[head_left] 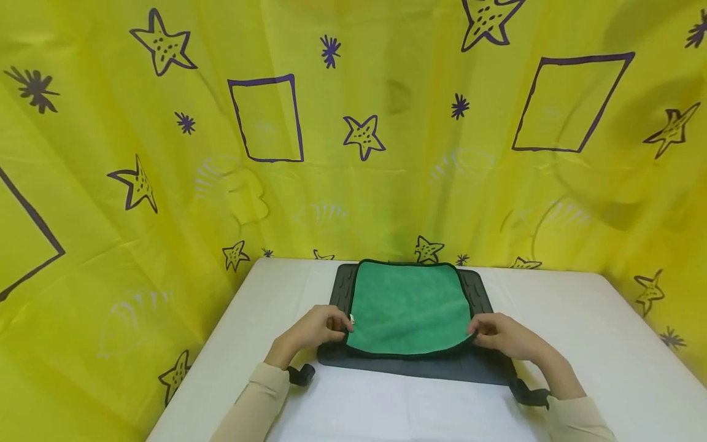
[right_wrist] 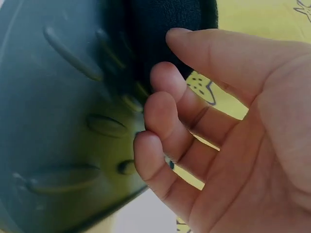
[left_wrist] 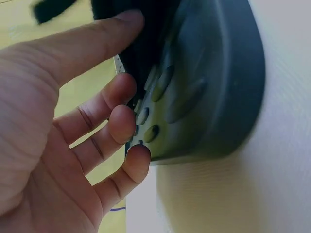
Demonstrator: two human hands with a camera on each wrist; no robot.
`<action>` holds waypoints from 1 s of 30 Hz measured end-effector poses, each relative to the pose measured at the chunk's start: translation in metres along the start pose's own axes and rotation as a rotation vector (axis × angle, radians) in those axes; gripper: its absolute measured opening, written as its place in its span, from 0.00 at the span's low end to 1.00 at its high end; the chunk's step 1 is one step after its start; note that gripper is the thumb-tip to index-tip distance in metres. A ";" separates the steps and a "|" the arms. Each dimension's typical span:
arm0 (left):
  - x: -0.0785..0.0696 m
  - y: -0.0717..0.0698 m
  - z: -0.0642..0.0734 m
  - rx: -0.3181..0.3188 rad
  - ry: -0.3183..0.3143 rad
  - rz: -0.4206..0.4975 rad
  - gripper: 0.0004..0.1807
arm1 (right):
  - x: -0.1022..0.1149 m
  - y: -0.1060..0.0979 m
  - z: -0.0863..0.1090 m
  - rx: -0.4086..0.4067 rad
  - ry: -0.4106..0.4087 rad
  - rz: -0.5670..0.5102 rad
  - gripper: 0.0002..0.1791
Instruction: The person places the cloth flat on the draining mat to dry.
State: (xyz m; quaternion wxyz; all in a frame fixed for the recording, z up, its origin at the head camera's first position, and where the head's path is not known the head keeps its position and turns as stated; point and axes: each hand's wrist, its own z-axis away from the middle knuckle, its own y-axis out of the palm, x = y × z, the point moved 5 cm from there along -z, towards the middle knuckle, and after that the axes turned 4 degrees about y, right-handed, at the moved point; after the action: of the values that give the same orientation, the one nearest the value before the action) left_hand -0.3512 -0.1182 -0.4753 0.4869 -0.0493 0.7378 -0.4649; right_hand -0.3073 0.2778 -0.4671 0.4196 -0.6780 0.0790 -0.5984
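A green cloth (head_left: 409,310) with a dark edging is spread over a dark grey board (head_left: 420,367) that has raised ridges along its sides. My left hand (head_left: 319,325) pinches the cloth's left edge near the front corner, beside a small white tag (head_left: 352,319). At the opposite edge my right hand (head_left: 505,334) pinches the front right part of the cloth. In the left wrist view the thumb presses on the dark cloth underside (left_wrist: 146,43), close over the board's ridges. The right wrist view shows the thumb on the cloth's dark face (right_wrist: 167,24), fingers curled behind.
The board lies on a white table (head_left: 353,405), towards its far edge. Yellow curtains (head_left: 386,196) printed with stars and frames hang behind and beside the table. Black wrist mounts (head_left: 529,393) stick out below both wrists.
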 end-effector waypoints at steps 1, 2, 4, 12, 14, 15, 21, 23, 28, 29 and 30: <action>0.000 -0.001 0.000 -0.002 0.002 -0.002 0.11 | 0.001 -0.002 0.000 0.003 0.000 -0.002 0.05; 0.001 -0.002 0.001 -0.006 0.001 0.002 0.11 | 0.002 -0.003 0.001 0.008 0.000 -0.004 0.04; 0.001 -0.003 0.001 -0.018 0.005 0.019 0.11 | 0.003 -0.006 0.003 0.013 -0.001 -0.007 0.04; 0.004 -0.003 -0.002 -0.010 0.028 0.108 0.08 | 0.002 -0.015 0.014 0.024 0.027 -0.031 0.04; 0.004 -0.002 -0.002 -0.005 0.026 0.115 0.08 | 0.002 -0.016 0.016 0.040 0.031 -0.047 0.05; 0.004 -0.002 -0.002 -0.004 0.027 0.116 0.08 | 0.002 -0.016 0.016 0.049 0.033 -0.054 0.05; 0.003 -0.002 -0.001 0.006 0.017 0.101 0.06 | 0.000 -0.011 0.018 0.131 0.042 -0.100 0.07; 0.002 -0.002 0.000 0.012 0.011 0.104 0.06 | -0.001 -0.008 0.017 0.157 0.034 -0.107 0.07; 0.000 -0.003 0.001 0.021 0.002 0.145 0.08 | -0.001 -0.007 0.016 0.153 0.022 -0.100 0.06; -0.001 -0.003 0.001 0.021 0.003 0.142 0.09 | -0.002 -0.007 0.016 0.151 0.026 -0.098 0.06; -0.001 -0.003 0.001 0.024 0.001 0.144 0.10 | -0.002 -0.007 0.016 0.151 0.031 -0.097 0.06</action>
State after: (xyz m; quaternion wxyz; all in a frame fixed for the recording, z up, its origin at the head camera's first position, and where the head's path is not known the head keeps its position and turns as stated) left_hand -0.3508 -0.1202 -0.4731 0.5191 0.0102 0.7341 -0.4377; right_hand -0.2962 0.2914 -0.4625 0.4386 -0.6382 0.0073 -0.6327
